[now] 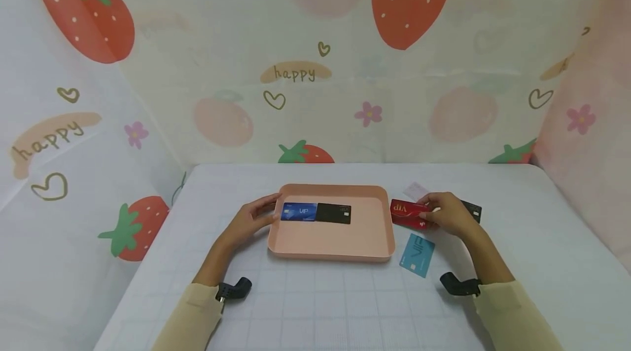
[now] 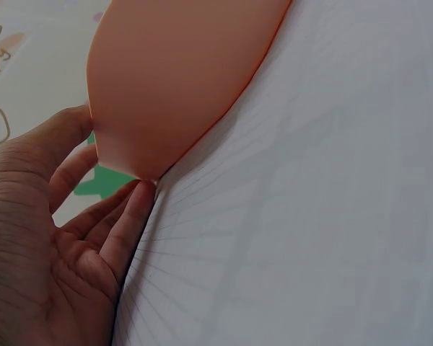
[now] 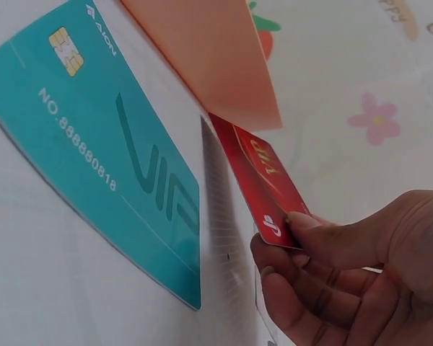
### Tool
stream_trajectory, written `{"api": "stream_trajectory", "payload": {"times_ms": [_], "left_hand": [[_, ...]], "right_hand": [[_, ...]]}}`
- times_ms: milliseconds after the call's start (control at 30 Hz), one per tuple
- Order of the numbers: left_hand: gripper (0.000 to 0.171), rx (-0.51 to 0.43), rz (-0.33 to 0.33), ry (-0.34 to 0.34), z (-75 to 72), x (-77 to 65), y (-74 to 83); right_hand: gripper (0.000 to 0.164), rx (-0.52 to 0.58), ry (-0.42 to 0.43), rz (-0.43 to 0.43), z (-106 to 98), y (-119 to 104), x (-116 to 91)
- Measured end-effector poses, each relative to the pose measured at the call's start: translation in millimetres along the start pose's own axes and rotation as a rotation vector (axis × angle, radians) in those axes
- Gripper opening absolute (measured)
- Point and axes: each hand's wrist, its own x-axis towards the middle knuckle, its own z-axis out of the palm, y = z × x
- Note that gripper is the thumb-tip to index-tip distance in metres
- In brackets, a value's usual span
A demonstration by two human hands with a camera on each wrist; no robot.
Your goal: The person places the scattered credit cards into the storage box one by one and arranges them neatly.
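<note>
My right hand (image 1: 446, 213) pinches a red VIP card (image 1: 408, 214) at one end between thumb and fingers. In the right wrist view, the red card (image 3: 260, 180) is tilted up off the table, its far end by the tray's wall. A shallow pink tray (image 1: 315, 247) holds a blue VIP card (image 1: 299, 212) and a black card (image 1: 335, 213), side by side. My left hand (image 1: 248, 222) touches the tray's left end, and in the left wrist view its fingertips meet the tray's outer wall (image 2: 173, 79). A teal VIP card (image 1: 417, 255) lies right of the tray.
Another black card (image 1: 471, 210) lies partly behind the right hand. A pale pinkish card (image 1: 416, 191) lies just beyond the red one. The white table (image 1: 315, 307) is backed by a curtain (image 1: 345, 22) printed with strawberries. Black wrist cameras sit on both sleeves.
</note>
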Motion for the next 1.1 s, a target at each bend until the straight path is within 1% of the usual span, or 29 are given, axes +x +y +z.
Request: {"api": "stream_trajectory", "payload": {"times_ms": [233, 533, 700, 933, 1100], "left_hand": [[0.059, 0.003, -0.009, -0.003, -1.2, -1.8, -1.0], [0.059, 0.004, -0.015, 0.001, -0.3, -2.0, 0.3], [0.059, 0.003, -0.011, -0.003, -0.5, -1.7, 1.3], [0.059, -0.008, 0.021, -0.017, -2.6, -1.3, -0.8], [0.059, -0.012, 0.009, -0.015, -2.7, -2.4, 0.4]], "right_hand": [[0.031, 0.016, 0.028, -0.039, -2, -4, -2], [0.033, 0.022, 0.078, -0.043, -5, -12, -7], [0.033, 0.035, 0.1, -0.051, -7, -16, -9], [0.034, 0.045, 0.113, -0.067, -10, -19, -11], [0.035, 0.043, 0.13, -0.076, -12, -19, -11]]}}
